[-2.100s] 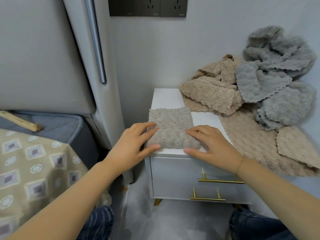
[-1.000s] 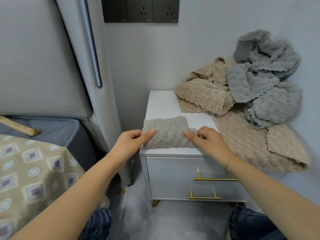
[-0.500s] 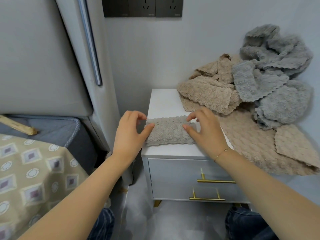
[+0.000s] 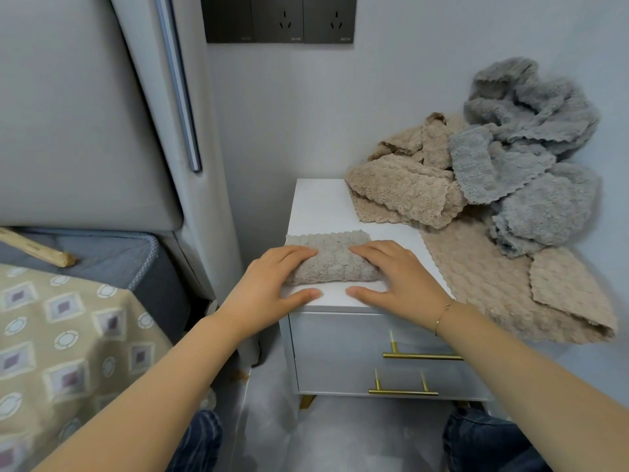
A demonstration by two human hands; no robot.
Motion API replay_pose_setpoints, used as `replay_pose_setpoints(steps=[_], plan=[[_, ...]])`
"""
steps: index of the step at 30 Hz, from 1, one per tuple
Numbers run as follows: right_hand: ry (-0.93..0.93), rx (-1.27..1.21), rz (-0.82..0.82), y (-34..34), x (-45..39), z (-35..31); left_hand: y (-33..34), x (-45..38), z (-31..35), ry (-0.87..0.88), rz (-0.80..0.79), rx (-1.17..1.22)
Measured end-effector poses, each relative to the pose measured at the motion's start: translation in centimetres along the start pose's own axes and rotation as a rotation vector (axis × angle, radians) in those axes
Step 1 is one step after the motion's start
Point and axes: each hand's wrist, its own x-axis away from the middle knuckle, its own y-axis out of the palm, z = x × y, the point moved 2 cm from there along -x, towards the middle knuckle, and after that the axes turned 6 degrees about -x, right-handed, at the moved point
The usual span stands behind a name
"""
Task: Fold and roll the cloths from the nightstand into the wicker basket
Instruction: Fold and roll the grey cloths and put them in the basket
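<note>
**Nightstand cloths: one piece mid-roll, rest awaiting**

Nightstand (image 4: 326, 202), one, white, two drawers, each with a gold handle. Holds all the cloth stock. Stands against the wall beside the bed.

Bed (image 4: 68, 335), one, patterned cover, at the left.

Tan cloths (image 4: 405, 189), at least two and probably more: a crumpled heap at the back right of the top, and a large flat piece draped over the right edge. Exact count cannot be told from the tangle.

Grey cloths (image 4: 531, 158), a bundle piled above and right of the tan ones; number not separable.

Small beige cloth (image 4: 332, 258), one, the piece in hand. Lies at the front left of the nightstand top, partly rolled into a short log, with a flat strip left behind it toward the wall.

Left hand (image 4: 272, 287), one. Fingers laid flat and relaxed over the left end of the roll, thumb on the tabletop.

Right hand (image 4: 394, 277), one. Same posture on the right end; neither hand clutches the cloth, both press it.

Step, judged: rolling. Next move likely calls for even pressure from both palms, pushing away, so the roll stays tight and square.

Wicker basket: none in view.
</note>
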Motion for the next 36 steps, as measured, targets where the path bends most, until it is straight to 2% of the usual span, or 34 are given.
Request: replay_pose_setpoints(steps=[4, 9, 13, 20, 24, 30, 33, 36], plan=[[-0.031, -0.05, 0.045, -0.3, 0.8, -0.2, -0.5, 0.8, 0.7, 0.03, 0.04, -0.034], [0.081, -0.202, 0.037, -1.3, 1.6, -1.0, -1.8, 2.1, 1.6, 0.033, -0.073, -0.064], [0.208, -0.412, 0.027, -1.9, 0.7, -0.7, -2.7, 1.6, 1.9, -0.248, -0.123, 0.261], [0.304, -0.427, 0.07, -0.8, -3.0, 0.2, -2.4, -1.7, 0.2, -0.64, -0.153, 0.608], [0.37, -0.307, 0.119, 0.0, -4.7, 0.9, -1.9, -3.0, -0.3, -0.792, -0.165, 0.424], [0.382, -0.312, 0.144, 0.3, -5.6, 1.4, -2.2, -4.0, 0.0, -0.847, -0.282, 0.388], [0.352, -0.341, 0.085, 0.2, -5.5, 1.5, -2.4, -4.3, -0.1, -0.838, -0.321, 0.407], [0.31, -0.41, -0.008, -0.4, -5.0, 1.7, -2.8, -4.4, 0.2, -0.799, -0.293, 0.511]])
